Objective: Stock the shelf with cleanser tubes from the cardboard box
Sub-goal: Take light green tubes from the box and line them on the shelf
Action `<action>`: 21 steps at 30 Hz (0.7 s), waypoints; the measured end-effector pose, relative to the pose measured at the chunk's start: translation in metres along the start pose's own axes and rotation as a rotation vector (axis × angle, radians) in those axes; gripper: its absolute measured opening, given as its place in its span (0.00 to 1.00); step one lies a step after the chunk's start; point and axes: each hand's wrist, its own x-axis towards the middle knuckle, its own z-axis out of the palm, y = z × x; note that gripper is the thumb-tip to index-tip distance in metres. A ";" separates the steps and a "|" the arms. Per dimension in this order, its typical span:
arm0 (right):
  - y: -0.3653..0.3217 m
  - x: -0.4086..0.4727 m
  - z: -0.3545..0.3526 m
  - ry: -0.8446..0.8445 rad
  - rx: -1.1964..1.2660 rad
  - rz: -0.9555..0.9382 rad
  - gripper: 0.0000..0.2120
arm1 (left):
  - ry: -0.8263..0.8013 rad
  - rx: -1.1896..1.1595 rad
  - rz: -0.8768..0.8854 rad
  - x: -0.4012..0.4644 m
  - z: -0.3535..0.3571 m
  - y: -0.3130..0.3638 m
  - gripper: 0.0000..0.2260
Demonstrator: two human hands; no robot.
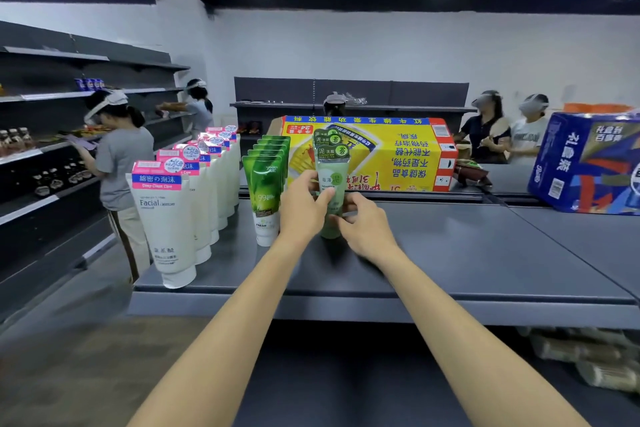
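A pale green cleanser tube (331,191) stands upright, cap down, on the grey shelf (450,246), near the middle of the view. Both hands are on it. The left hand (302,208) grips it from nine o'clock, thumb across its front. The right hand (363,224) pinches its lower end from four o'clock, fingers curled against the cap. Just behind it, at twelve o'clock, at least one more tube of the same kind (327,139) shows its dark green top.

At nine o'clock of the held tube, just beside the left hand, a row of bright green tubes (266,184) runs back along the shelf. Farther toward nine o'clock stands a longer row of white tubes with pink and blue tops (166,218).

At twelve to one o'clock, behind the tubes, lies a yellow cardboard box (388,152) with its print upside down. At three o'clock, well apart, sits a blue package (585,163).

Several people in headsets (117,149) stand at dark shelving in the background.
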 end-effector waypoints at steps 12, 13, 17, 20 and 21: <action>0.010 0.031 0.019 0.030 -0.046 -0.010 0.15 | 0.038 0.044 -0.048 0.014 0.008 -0.004 0.11; 0.010 0.032 0.020 0.033 -0.052 -0.009 0.15 | 0.042 0.043 -0.052 0.014 0.009 -0.004 0.11; 0.011 0.036 0.022 0.036 -0.036 -0.007 0.15 | 0.049 0.030 -0.063 0.017 0.011 -0.005 0.11; 0.011 0.038 0.023 0.032 -0.024 0.006 0.15 | 0.054 0.030 -0.073 0.019 0.012 -0.006 0.11; 0.011 0.039 0.023 0.032 -0.023 0.005 0.15 | 0.056 0.033 -0.077 0.019 0.012 -0.005 0.11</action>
